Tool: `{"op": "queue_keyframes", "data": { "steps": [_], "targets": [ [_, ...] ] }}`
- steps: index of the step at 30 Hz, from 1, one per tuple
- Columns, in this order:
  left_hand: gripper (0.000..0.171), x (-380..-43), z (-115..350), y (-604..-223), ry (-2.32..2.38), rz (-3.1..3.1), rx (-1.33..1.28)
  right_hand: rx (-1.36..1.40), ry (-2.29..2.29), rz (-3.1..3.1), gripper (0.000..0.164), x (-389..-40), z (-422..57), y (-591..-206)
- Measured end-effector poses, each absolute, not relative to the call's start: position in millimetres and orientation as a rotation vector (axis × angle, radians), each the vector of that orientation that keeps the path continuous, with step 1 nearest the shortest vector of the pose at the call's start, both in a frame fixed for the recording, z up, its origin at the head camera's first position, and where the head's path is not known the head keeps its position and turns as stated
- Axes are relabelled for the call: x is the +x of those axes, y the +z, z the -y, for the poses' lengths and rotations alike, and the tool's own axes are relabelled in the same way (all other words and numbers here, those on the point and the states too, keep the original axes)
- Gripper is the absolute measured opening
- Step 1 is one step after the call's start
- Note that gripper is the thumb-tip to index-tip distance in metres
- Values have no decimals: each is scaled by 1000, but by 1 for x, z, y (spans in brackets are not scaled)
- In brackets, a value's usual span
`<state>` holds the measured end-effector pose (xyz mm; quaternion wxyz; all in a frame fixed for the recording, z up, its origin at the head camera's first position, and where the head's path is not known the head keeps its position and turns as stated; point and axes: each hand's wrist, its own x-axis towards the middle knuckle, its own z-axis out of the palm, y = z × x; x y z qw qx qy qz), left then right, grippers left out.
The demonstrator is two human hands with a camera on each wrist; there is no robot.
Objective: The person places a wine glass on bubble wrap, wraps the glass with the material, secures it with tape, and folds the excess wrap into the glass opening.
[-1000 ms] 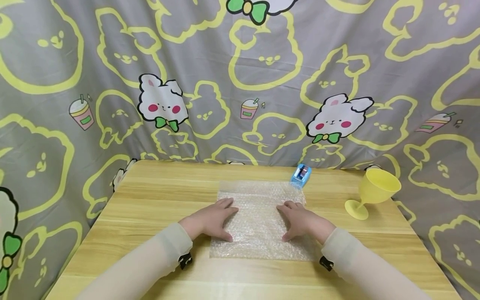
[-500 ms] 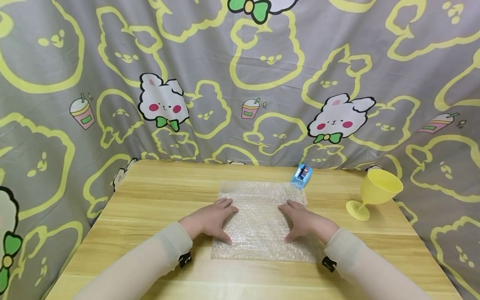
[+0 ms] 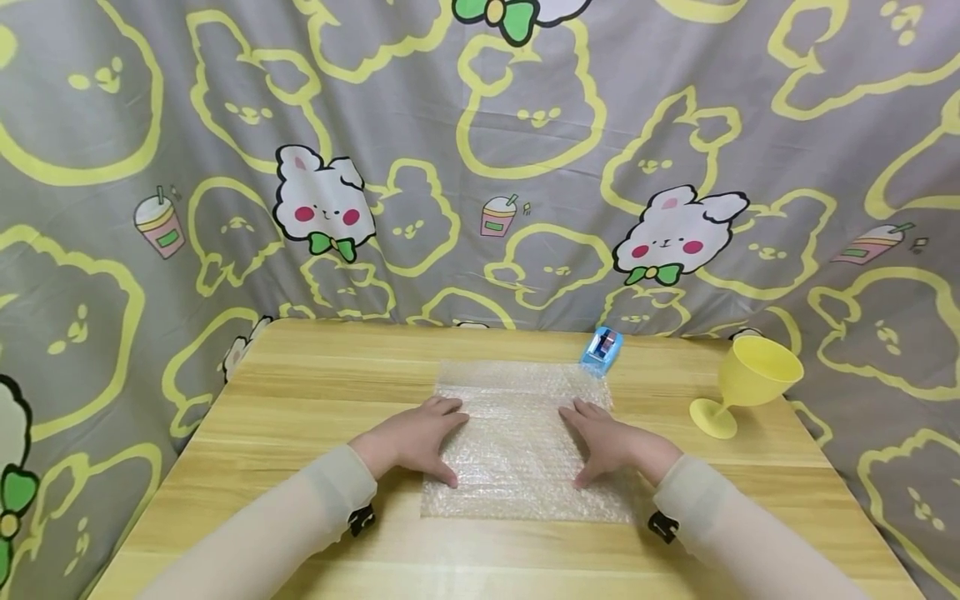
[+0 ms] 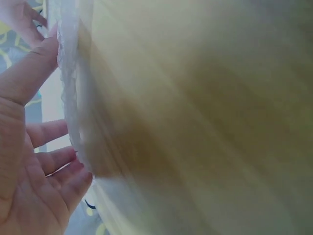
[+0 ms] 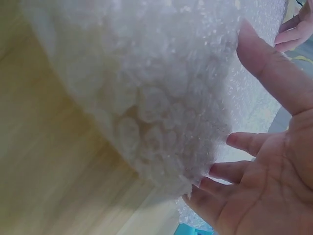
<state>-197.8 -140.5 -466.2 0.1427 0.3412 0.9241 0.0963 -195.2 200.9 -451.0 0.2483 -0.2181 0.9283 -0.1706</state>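
Note:
A sheet of clear bubble wrap [image 3: 517, 450] lies flat on the wooden table, in front of the person. Over its left edge is the left hand [image 3: 418, 437], thumb and fingers spread, fingertips touching the wrap. Likewise the right hand [image 3: 618, 442] touches the right part of the sheet with thumb and fingers apart. In the left wrist view the left hand [image 4: 34, 171] meets the edge of the wrap with its fingertips. The right wrist view has the right hand [image 5: 274, 161] with fingertips on the bubbly surface. Neither hand is curled round anything.
A blue pencil sharpener-like object [image 3: 602, 350] sits at the wrap's far right corner. To the right, a yellow goblet [image 3: 757, 375] stands on the wooden table [image 3: 315, 367]. A grey patterned curtain [image 3: 420, 125] hangs behind and along both sides.
Both hands have drawn slightly apart over the bubble wrap, the left a little to the left and the right a little to the right. The wrap lies nearly the same.

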Motion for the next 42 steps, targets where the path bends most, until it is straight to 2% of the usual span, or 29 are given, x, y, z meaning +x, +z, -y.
{"op": "queue_keyframes", "data": {
  "steps": [9,21,29,42],
  "targets": [
    [109,-196,143,-467,297,-2665,946,-600,-544,-2558,116,-190,-207,-455],
    [112,-194,143,-466,279,-2695,916,-623,-519,-2679,105,-182,-208,-457],
    [113,-195,142,-470,245,-2677,930,-818,-464,-2719,85,-176,-213,-457],
    [117,-195,145,-467,234,-2658,938,-735,-565,-2596,94,-177,-220,-458]
  ]
}}
